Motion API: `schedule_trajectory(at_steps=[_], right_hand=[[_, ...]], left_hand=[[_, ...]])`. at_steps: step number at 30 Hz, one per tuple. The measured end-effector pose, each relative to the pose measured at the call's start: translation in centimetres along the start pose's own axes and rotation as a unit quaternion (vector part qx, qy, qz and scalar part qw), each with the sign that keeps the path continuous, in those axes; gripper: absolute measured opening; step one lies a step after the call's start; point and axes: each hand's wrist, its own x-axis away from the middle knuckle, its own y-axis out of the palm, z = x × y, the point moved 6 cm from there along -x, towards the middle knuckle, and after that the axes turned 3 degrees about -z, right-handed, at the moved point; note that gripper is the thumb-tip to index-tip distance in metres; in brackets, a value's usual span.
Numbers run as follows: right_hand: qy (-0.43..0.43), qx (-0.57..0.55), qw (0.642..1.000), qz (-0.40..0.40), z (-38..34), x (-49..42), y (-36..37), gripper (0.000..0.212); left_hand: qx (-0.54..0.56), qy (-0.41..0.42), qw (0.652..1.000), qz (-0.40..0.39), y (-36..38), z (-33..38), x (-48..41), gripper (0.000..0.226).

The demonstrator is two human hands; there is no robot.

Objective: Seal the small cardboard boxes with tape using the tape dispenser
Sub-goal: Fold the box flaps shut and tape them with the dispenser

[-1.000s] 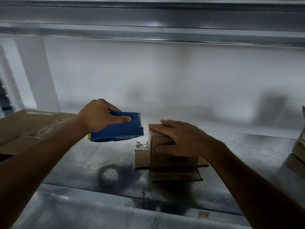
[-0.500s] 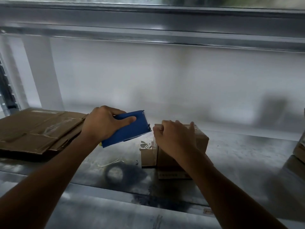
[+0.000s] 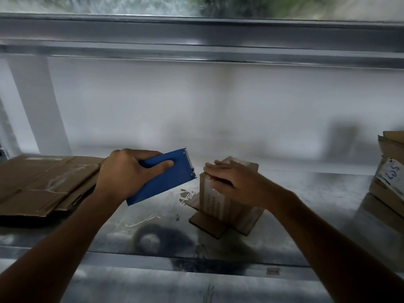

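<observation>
Two hands: your left hand point(image 3: 124, 171) and right hand point(image 3: 231, 180) sit side by side at mid-frame, each with its own job.
Left grip: your fingers and thumb are wrapped firmly round the blue tape dispenser point(image 3: 166, 180), thumb laid along its side, so the tool is ready to swing in.
Dispenser: held off the surface and tilted, its toothed edge point(image 3: 189, 162) pointing right toward the box but apart from it.
Right grip: your fingers lie flat and nearly straight across the top of the small cardboard box point(image 3: 218, 202), clasping nothing. I judge they are pressing the top closed for taping.
Box: stands centre-right on the metal bench point(image 3: 317, 193), its lower flaps splayed on the surface, which likely steadies it.
Tape: whether a strip runs from dispenser to box, I cannot tell.
Surroundings: flattened cardboard point(image 3: 43, 184) lies at the left edge. More boxes point(image 3: 391, 171) stack at the right edge, perhaps awaiting sealing.
</observation>
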Motion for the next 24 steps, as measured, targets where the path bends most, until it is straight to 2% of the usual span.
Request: schedule_trajectory(at_steps=[3,7,9,12,16,20,24], right_hand=[[0.001,0.003,1.0,-0.014,1.9,1.1,-0.1,0.05],[0.079,0.036,0.996,0.017,3.5,2.3,0.2,0.054],[0.095,0.026,0.995,0.013,3.6,2.6,0.5,0.055],[0.087,-0.014,0.996,-0.008,3.7,3.0,0.6,0.055],[0.042,-0.03,0.999,-0.002,4.0,3.5,0.5,0.069],[0.024,-0.03,0.999,0.0,5.1,3.8,0.5,0.063],[0.033,-0.077,0.996,-0.025,6.1,4.0,0.1,0.056]], left_hand=[[0.029,0.008,1.0,-0.007,0.0,-0.3,0.1,0.013],[0.067,0.035,0.997,-0.016,0.2,0.5,-0.2,0.024],[0.102,0.042,0.994,-0.024,0.6,0.9,-0.1,0.015],[0.153,0.052,0.986,-0.027,1.3,1.3,0.1,0.015],[0.196,0.052,0.979,-0.024,1.6,1.9,0.5,0.027],[0.222,0.057,0.973,-0.039,1.8,2.8,0.5,0.019],[0.231,0.06,0.97,-0.045,2.0,3.6,0.6,0.029]])
